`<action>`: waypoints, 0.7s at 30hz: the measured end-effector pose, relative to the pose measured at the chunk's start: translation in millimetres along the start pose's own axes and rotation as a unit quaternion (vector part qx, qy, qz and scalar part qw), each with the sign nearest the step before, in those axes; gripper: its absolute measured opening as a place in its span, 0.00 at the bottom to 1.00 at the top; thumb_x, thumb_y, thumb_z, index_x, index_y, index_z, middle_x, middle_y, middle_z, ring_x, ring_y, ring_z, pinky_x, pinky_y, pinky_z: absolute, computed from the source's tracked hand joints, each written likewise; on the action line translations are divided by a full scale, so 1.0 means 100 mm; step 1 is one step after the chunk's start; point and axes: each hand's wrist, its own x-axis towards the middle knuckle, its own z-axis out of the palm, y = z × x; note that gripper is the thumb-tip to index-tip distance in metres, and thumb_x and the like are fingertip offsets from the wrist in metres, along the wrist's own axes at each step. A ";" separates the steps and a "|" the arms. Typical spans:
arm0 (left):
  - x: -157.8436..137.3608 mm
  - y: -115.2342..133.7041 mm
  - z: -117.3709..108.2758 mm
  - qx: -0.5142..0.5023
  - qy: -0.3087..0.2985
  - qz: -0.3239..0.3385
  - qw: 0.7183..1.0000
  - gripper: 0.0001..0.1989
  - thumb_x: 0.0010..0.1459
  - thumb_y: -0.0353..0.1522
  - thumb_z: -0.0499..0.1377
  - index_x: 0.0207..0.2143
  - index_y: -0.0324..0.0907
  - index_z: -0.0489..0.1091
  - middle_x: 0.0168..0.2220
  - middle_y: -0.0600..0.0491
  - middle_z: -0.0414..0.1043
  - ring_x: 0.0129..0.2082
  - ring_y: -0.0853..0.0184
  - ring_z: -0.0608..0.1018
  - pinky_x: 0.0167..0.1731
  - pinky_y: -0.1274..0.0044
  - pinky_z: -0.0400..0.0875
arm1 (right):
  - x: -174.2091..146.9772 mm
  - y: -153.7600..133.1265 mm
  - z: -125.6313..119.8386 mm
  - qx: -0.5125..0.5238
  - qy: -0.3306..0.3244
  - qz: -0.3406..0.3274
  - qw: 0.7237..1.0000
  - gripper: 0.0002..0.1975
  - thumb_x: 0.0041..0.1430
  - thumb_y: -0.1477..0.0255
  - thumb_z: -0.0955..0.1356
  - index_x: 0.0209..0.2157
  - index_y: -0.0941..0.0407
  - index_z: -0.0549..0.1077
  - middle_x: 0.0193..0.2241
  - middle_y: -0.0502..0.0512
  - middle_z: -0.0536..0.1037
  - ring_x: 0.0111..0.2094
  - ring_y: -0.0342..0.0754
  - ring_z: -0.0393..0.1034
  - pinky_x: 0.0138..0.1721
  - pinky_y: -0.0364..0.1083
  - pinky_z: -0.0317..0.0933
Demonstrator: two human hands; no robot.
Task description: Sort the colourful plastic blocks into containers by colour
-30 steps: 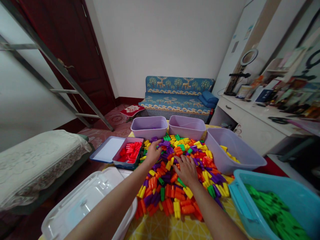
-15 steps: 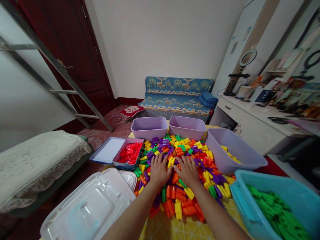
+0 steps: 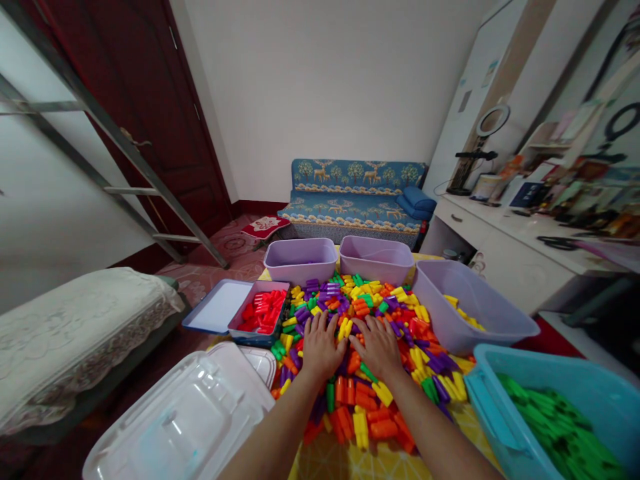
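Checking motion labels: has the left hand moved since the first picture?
Yes: judged against the sofa, the left hand has moved away from it and slightly right.

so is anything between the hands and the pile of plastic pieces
Nothing visible: the left hand and right hand appear to lie on the pile of coloured plastic pieces, and the large whitish lid sits off to the left.
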 end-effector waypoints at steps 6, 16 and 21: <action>0.00 0.00 0.00 0.010 -0.006 -0.003 1.000 0.29 0.60 0.42 0.56 0.62 0.46 0.63 0.64 0.44 0.61 0.65 0.53 0.61 0.65 0.58 0.49 | 0.00 0.00 -0.01 0.004 0.009 -0.002 1.000 0.23 0.66 0.56 0.59 0.57 0.50 0.69 0.55 0.58 0.72 0.57 0.54 0.63 0.62 0.57 0.44; -0.01 0.00 0.00 0.004 -0.007 0.000 1.000 0.29 0.60 0.41 0.56 0.62 0.44 0.63 0.64 0.43 0.60 0.65 0.53 0.61 0.65 0.58 0.48 | -0.01 0.02 0.03 0.004 0.006 0.001 1.000 0.25 0.67 0.53 0.57 0.57 0.49 0.69 0.56 0.59 0.71 0.58 0.54 0.62 0.63 0.57 0.42; 0.00 -0.01 0.01 0.002 -0.006 0.000 1.000 0.29 0.60 0.42 0.56 0.62 0.45 0.63 0.64 0.43 0.61 0.65 0.53 0.61 0.65 0.58 0.48 | 0.00 0.02 0.04 -0.001 0.002 0.003 1.000 0.22 0.65 0.60 0.62 0.58 0.49 0.68 0.56 0.58 0.71 0.58 0.54 0.62 0.63 0.56 0.41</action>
